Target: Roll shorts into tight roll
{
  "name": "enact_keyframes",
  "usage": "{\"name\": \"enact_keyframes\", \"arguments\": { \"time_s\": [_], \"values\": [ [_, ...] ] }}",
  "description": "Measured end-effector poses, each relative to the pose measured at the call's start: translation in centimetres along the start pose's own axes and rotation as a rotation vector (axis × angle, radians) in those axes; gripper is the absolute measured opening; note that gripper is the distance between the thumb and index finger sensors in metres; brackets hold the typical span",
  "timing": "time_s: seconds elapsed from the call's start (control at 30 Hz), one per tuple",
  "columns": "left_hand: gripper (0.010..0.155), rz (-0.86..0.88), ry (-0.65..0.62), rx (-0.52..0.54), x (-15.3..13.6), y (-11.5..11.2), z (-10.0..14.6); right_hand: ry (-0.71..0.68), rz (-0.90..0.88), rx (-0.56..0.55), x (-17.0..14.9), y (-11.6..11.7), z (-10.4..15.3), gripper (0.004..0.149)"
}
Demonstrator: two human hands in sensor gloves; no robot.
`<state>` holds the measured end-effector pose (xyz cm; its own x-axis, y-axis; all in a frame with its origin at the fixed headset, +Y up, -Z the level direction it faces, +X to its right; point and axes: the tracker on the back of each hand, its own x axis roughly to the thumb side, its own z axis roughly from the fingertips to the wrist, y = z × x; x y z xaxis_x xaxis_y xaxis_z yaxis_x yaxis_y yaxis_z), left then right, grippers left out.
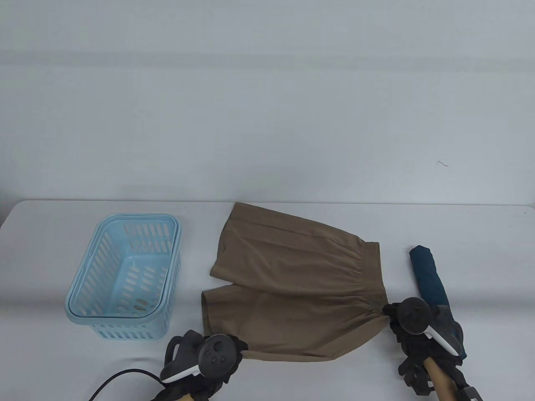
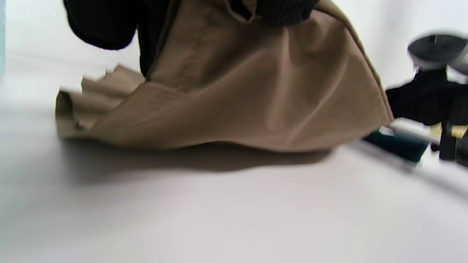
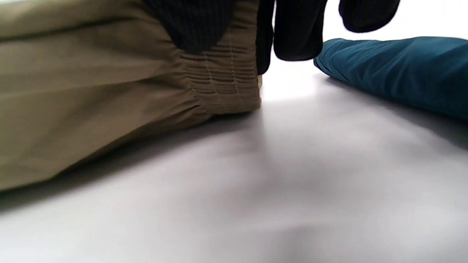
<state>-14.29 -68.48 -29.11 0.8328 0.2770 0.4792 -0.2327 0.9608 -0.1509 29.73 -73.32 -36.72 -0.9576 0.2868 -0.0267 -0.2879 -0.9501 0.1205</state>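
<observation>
Tan shorts (image 1: 292, 284) lie spread on the white table, waistband to the right, legs to the left. My left hand (image 1: 234, 348) grips the near leg hem and lifts it off the table; the raised tan cloth (image 2: 256, 95) hangs from my fingers in the left wrist view. My right hand (image 1: 391, 315) pinches the near corner of the elastic waistband (image 3: 223, 87), which bunches under my fingers (image 3: 197, 29).
A light blue plastic basket (image 1: 125, 275) stands at the left of the table. A rolled dark teal garment (image 1: 430, 284) lies right of the shorts, beside my right hand, and shows in the right wrist view (image 3: 398, 69). A black cable (image 1: 117, 378) runs near the front edge.
</observation>
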Motion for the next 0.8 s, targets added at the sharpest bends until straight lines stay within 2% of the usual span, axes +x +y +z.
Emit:
{"name": "enact_keyframes", "arguments": {
  "time_s": [0.2, 0.37, 0.6, 0.8],
  "values": [
    [0.041, 0.067, -0.039, 0.163, 1.2, 4.6, 2.7, -0.050, -0.150, 0.014, 0.4, -2.5, 1.4, 0.047],
    [0.041, 0.091, -0.062, 0.278, 1.8, 7.4, 4.6, -0.101, -0.232, 0.046, 0.7, -4.9, 3.4, 0.047],
    [0.041, 0.171, -0.112, 0.337, 2.5, 10.8, 5.6, -0.141, -0.467, 0.071, -0.8, -7.6, 5.5, 0.046],
    [0.041, 0.110, -0.078, 0.352, 3.4, 14.2, 5.5, -0.177, -0.592, 0.090, -1.1, -8.9, 5.4, 0.046]
  ]
}}
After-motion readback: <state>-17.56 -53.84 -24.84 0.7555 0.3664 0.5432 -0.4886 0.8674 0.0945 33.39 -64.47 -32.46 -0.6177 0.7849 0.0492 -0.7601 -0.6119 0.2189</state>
